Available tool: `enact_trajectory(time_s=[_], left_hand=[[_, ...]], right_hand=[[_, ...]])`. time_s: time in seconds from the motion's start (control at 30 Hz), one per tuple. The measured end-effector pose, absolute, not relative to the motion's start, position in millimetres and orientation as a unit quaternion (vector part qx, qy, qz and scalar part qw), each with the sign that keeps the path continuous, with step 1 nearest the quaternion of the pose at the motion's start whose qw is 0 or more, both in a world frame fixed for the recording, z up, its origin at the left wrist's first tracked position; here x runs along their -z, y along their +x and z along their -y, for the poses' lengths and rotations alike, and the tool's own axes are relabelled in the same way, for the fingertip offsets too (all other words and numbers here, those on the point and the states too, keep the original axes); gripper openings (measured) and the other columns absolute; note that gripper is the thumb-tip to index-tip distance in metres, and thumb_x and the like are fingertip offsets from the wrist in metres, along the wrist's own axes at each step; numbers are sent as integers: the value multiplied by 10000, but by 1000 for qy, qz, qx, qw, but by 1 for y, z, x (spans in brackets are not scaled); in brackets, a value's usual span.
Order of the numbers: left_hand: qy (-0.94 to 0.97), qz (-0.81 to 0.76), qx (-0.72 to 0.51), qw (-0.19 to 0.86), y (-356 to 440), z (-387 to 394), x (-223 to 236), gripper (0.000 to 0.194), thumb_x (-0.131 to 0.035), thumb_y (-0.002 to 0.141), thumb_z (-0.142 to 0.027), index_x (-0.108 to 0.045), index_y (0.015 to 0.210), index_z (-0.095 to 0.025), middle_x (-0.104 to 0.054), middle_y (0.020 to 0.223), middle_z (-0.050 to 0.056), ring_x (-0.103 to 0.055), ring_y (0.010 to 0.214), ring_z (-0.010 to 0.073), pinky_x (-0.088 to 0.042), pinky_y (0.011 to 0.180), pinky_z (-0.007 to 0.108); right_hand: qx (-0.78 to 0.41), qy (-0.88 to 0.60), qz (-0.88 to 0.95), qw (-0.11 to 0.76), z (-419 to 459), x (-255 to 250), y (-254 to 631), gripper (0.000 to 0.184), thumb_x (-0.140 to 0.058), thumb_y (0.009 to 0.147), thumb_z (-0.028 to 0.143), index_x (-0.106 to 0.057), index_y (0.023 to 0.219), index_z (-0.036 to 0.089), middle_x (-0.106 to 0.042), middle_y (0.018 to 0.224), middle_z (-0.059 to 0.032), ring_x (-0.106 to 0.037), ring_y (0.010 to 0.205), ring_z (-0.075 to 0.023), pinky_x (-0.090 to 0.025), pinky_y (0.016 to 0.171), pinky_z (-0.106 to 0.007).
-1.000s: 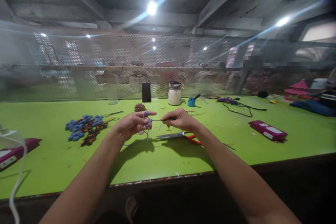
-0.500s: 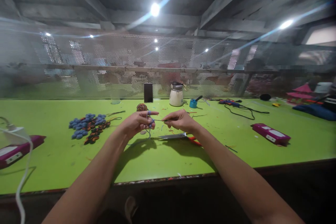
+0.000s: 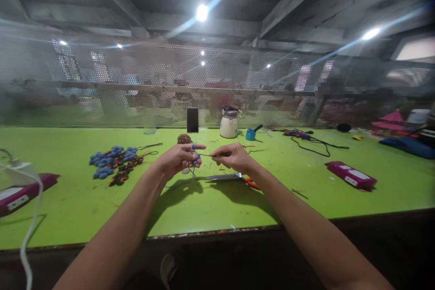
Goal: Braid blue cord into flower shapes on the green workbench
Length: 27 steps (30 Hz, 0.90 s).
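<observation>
My left hand (image 3: 180,158) pinches a small piece of blue yarn work (image 3: 196,159), with blue yarn looped round its outstretched index finger. A tail of the yarn hangs down to the green table. In the fingers of my right hand (image 3: 231,156) is a thin crochet hook (image 3: 206,155), its tip pointing left into the yarn piece. Under the hands lie scissors (image 3: 224,176) with orange handles. Behind my left hand sits a multicoloured yarn ball (image 3: 184,139). Blue and dark-orange crocheted pieces (image 3: 115,163) lie in a group to the left.
A phone (image 3: 192,120) stands upright at the back, beside a cream jar (image 3: 229,123) and a small blue pot (image 3: 250,134). Purple packs (image 3: 351,175) lie at right and left. A white cable (image 3: 34,217) crosses the left edge. A corded tool (image 3: 298,133) rests back right.
Both hands keep nearly the same place and grip. The whole view has shifted very slightly; nothing on the table has been picked up or put down.
</observation>
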<state>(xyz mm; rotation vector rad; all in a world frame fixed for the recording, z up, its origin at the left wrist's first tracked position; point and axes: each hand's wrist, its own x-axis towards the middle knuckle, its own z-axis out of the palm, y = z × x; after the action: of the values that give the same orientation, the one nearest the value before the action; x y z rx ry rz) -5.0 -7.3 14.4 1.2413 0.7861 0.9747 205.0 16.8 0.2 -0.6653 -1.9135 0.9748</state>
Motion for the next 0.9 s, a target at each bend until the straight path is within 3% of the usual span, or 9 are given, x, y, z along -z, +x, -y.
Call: enact_trajectory(time_s=[0.17, 0.53, 0.73, 0.9], left_hand=[[519, -340, -445, 646, -4, 8, -15, 511, -525, 659, 44, -526, 1168, -2, -582, 564, 33, -558, 522, 109, -410, 495, 195], [515, -309, -452, 659, -5, 9, -14, 646, -566, 694, 0, -401, 1316, -54, -597, 607, 38, -527, 521, 85, -402, 499, 169], [491, -269, -437, 704, -7, 7, -13, 682, -532, 673, 42, -400, 1328, -95, -548, 595, 10, -475, 493, 59, -300, 422, 127], [518, -276, -432, 685, -5, 10, -14, 593, -563, 686, 16, -491, 1263, -100, -548, 615, 19, -486, 530, 68, -313, 451, 143]], right_hand=[[-385, -261, 774, 430, -19, 2, 205, 222, -697, 657, 235, -733, 822, 91, -578, 495, -5, -386, 392, -46, -320, 395, -192], [-293, -275, 795, 455, -17, -1, 205, 184, -648, 673, 186, -731, 812, 97, -613, 581, -27, -436, 472, -71, -334, 455, -207], [-348, -271, 784, 437, -17, -4, 208, 171, -692, 652, 205, -728, 787, 106, -622, 563, -30, -510, 486, -91, -390, 482, -219], [-462, -237, 750, 409, -18, -2, 208, 220, -728, 642, 241, -717, 815, 105, -586, 486, 5, -402, 371, -42, -309, 380, -185]])
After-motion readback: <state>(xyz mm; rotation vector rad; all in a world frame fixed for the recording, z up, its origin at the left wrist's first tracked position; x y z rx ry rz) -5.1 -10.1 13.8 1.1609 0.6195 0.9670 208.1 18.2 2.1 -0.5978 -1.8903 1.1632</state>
